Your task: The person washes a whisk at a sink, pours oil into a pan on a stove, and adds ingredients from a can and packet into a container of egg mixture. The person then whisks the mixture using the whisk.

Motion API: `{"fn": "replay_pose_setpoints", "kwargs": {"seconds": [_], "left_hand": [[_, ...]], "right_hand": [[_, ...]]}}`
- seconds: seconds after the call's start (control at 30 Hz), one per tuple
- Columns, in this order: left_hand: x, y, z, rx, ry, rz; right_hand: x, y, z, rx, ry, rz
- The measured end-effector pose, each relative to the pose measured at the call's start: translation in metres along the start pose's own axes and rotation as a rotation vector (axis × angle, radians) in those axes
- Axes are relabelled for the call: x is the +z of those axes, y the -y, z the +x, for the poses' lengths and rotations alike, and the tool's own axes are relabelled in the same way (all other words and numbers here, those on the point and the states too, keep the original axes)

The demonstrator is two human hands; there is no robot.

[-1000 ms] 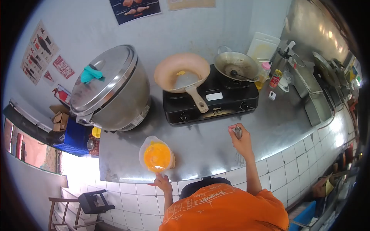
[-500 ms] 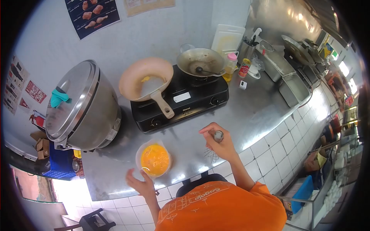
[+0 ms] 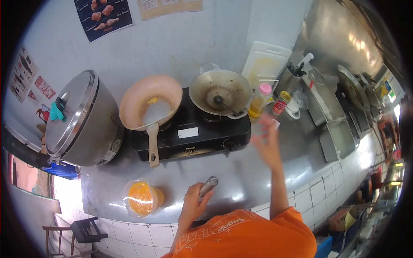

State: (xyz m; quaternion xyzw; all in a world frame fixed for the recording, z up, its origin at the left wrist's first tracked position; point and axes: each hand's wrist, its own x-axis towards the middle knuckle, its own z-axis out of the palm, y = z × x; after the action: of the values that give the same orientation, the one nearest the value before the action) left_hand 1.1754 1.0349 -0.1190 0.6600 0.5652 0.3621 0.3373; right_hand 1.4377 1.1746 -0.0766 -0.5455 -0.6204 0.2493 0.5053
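Note:
My left hand (image 3: 195, 202) is closed around the metal handle of a whisk (image 3: 210, 185) near the counter's front edge; the whisk's wires are hidden. Left of it, a clear plastic container of beaten egg (image 3: 141, 198) stands on the steel counter. My right hand (image 3: 269, 139) is stretched forward and blurred, with thumb and fingers apart and nothing seen in it. Nearest to it are an oil bottle with a pink cap (image 3: 260, 99), a red and gold can (image 3: 282, 103) and a small white object, partly covered by the fingers.
A black two-burner stove (image 3: 206, 144) carries a beige frying pan (image 3: 159, 112) with egg scraps and a wok (image 3: 213, 86) with a black ladle (image 3: 218, 99). A large rice cooker (image 3: 92, 129) stands left. Cutting boards (image 3: 266, 60) and metal trays (image 3: 342, 139) are at right.
The whisk has passed from my right hand to my left, which has left the egg container's side. My right hand has moved forward toward the bottle and can. The view has shifted.

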Motion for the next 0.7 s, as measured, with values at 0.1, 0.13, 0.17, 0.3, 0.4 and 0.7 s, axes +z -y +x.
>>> {"fn": "replay_pose_setpoints", "kwargs": {"seconds": [0.1, 0.13, 0.17, 0.3, 0.4, 0.7], "left_hand": [[0.006, 0.019, -0.003, -0.062, -0.078, 0.039], [0.008, 0.022, -0.004, -0.152, -0.066, -0.008], [0.009, 0.02, -0.003, -0.166, -0.08, -0.001], [0.01, 0.012, 0.007, -0.089, -0.099, 0.015], [0.015, 0.019, 0.014, -0.127, -0.125, 0.049], [0.013, 0.021, 0.003, -0.222, -0.101, 0.027]], "right_hand": [[-0.02, -0.143, 0.091, 0.13, -0.357, -0.069], [-0.017, -0.191, 0.112, 0.133, -0.336, -0.058], [-0.013, -0.234, 0.131, 0.069, -0.287, -0.091], [0.022, -0.27, 0.16, 0.096, -0.19, -0.134], [0.047, -0.303, 0.165, 0.087, -0.373, -0.121], [-0.01, -0.201, 0.163, -0.06, -0.406, -0.258]]}}
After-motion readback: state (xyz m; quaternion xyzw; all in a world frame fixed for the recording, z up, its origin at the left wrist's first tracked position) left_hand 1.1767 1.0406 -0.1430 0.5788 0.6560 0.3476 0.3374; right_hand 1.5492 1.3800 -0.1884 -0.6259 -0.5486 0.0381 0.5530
